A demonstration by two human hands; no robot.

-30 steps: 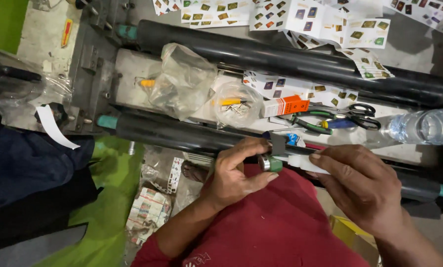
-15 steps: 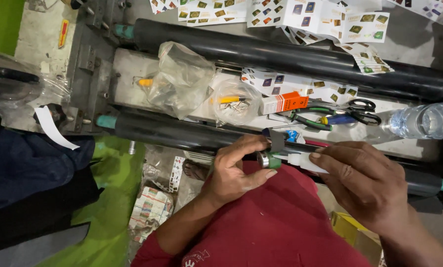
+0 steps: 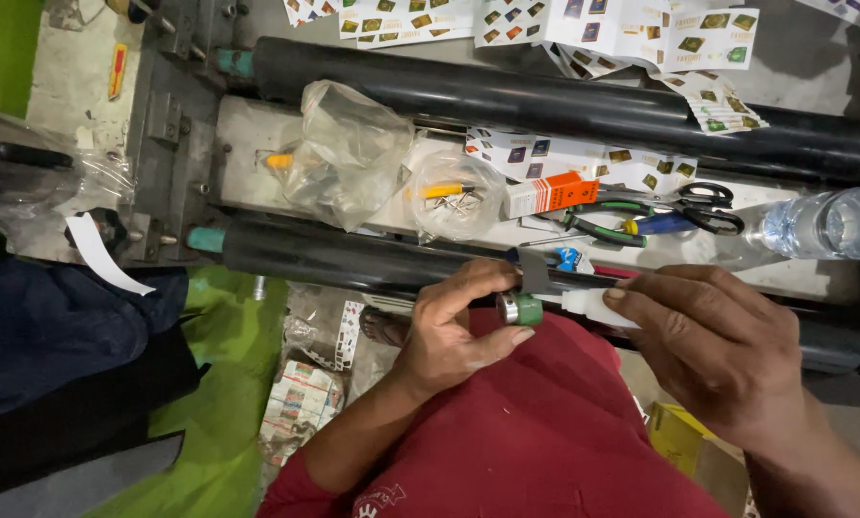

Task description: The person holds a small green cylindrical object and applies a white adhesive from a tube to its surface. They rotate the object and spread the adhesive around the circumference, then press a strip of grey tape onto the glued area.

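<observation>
My left hand (image 3: pixel 454 321) pinches the green-and-silver cap end (image 3: pixel 519 309) of a small white bottle (image 3: pixel 598 307), with a piece of dark tape (image 3: pixel 533 273) at my fingertips above it. My right hand (image 3: pixel 713 341) grips the white body of the same bottle from the right. Both hands work just in front of the near black roller (image 3: pixel 334 259), above my red shirt.
Between the near roller and a far black roller (image 3: pixel 545 96) lie clear plastic bags (image 3: pixel 353 153), an orange-and-white box (image 3: pixel 545 194), pliers (image 3: pixel 602 230), scissors (image 3: pixel 698 206) and printed sticker sheets (image 3: pixel 583 153). A water bottle (image 3: pixel 823 225) lies at right. Green floor at lower left.
The camera has shifted slightly. My hands stay on the small bottle, and my left fingers have turned a little on the cap end.
</observation>
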